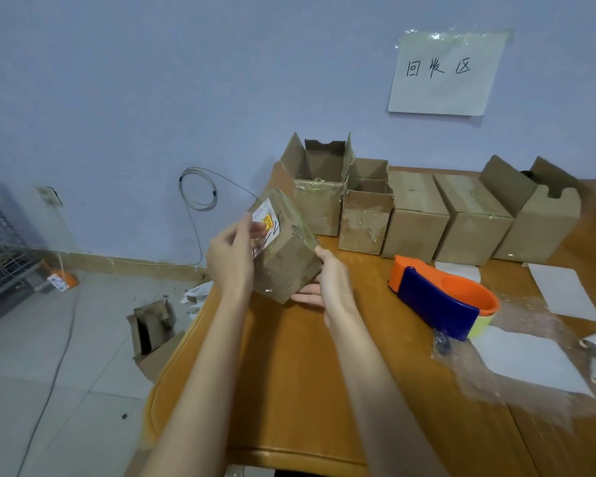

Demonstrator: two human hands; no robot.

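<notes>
Room layout: a pale blue wall (152, 80) closes the far side, and a grey tiled floor (66, 356) fills the left. A wooden table (307, 390) occupies the near and right area.

Along the far edge of the table, against the wall, stands a row of cardboard boxes (417, 215); some have open flaps, others are closed. A paper sign (444, 74) with handwritten characters is taped to the wall above the row. A wire rack (0, 242) stands at the far left on the floor. Clear plastic film (530, 339) and white sheets (565, 290) lie on the right part of the table. Torn cardboard (152, 328) lies on the floor just beside the left table edge. An orange and blue tape dispenser (441, 301) rests on the table, near the row of boxes. A thin cable (200, 191) hangs coiled on the wall.

The small box (286, 256) is held tilted above the left part of the table, between both hands. The left hand (231, 256) grips its left face, fingertips on the white label (267, 225). The right hand (331, 287) holds the near right corner, fingers under the box. The hands are apart, with the box clamped between them.
</notes>
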